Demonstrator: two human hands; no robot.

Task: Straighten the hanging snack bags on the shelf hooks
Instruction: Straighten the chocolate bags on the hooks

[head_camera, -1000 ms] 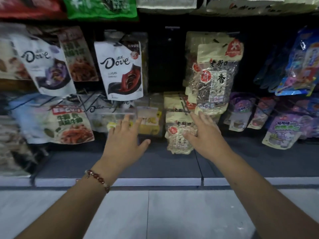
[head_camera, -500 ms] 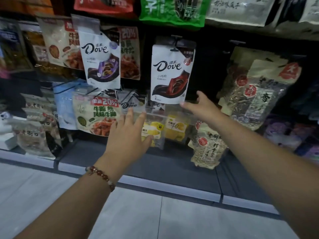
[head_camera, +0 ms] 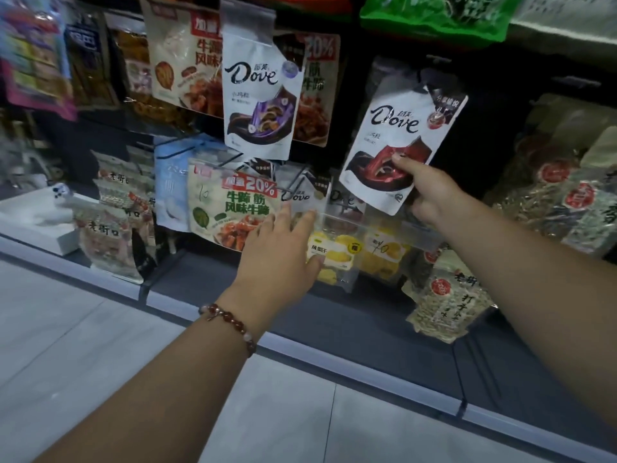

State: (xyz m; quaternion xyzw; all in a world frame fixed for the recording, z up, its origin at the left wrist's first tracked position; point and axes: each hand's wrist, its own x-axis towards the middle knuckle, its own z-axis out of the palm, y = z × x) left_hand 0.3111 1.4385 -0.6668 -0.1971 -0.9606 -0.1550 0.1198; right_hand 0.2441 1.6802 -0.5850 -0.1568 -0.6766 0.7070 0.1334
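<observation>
Red Dove bag (head_camera: 397, 142) (tilted) pinched by right hand (head_camera: 430, 192), left hand (head_camera: 283, 248) spread, holding nothing

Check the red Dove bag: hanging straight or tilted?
Tilted. The red Dove bag leans with its top to the right and its lower edge swung left, while the right hand pinches its lower part.

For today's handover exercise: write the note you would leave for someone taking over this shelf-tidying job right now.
Right hand: thumb on the front of the red Dove bag, pinching its lower edge; the bag hangs tilted.
Left hand: open, fingers reaching toward the clear bin of yellow packs.
Purple Dove bag hangs roughly straight.
Left: square up the red Dove bag, then check the lower hooks.
</observation>
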